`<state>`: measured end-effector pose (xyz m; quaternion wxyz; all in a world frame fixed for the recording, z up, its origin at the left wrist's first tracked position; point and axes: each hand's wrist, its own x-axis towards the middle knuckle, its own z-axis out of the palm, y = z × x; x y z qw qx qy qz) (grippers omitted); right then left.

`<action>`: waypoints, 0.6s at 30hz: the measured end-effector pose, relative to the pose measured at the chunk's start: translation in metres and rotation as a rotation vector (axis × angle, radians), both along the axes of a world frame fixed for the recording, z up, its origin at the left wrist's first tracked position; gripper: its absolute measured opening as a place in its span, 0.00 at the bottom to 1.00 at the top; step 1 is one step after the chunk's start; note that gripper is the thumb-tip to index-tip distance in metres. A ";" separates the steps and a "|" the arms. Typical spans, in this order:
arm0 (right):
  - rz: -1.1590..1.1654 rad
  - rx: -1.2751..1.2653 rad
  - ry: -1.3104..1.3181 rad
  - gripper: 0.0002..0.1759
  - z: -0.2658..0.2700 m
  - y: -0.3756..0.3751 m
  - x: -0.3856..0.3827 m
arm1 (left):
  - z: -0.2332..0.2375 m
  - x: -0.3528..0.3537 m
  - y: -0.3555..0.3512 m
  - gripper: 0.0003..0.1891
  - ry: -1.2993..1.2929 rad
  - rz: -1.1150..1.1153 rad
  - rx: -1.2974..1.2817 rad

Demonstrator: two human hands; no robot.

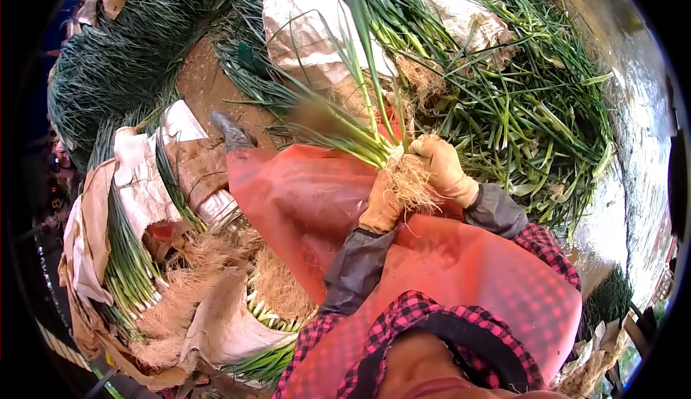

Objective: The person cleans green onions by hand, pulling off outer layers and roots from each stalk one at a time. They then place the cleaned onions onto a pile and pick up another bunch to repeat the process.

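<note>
A small bunch of spring onions (368, 134) is held over my lap, its pale hairy roots toward me and its green leaves pointing away. My left hand (381, 203), in a tan glove, is closed around the bunch near the root end; the roots hide part of its fingers. On the other side, my right hand (443, 167), gloved alike, has its fingers curled against the base of the stalks. A red plastic apron (302, 205) covers my legs beneath both hands.
Loose green leaves (533, 118) are heaped to the right. Paper-wrapped onion bundles (216, 320) lie at the left, with a large dark green pile (122, 61) behind. Another white wrapper (302, 21) stands ahead, near my boot (234, 131). Wet ground (640, 125) borders the right.
</note>
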<state>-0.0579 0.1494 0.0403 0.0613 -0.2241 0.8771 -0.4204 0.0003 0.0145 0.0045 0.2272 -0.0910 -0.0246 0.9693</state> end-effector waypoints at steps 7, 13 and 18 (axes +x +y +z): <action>-0.112 -0.369 -0.284 0.07 -0.003 0.001 -0.003 | 0.059 -0.002 0.001 0.14 0.028 0.139 -0.748; 0.169 -0.031 0.089 0.09 0.027 -0.020 -0.035 | 0.075 -0.010 -0.010 0.12 -0.240 0.196 -0.658; -0.110 0.084 0.191 0.06 -0.046 0.001 -0.133 | 0.118 -0.032 -0.061 0.10 0.003 0.527 -0.440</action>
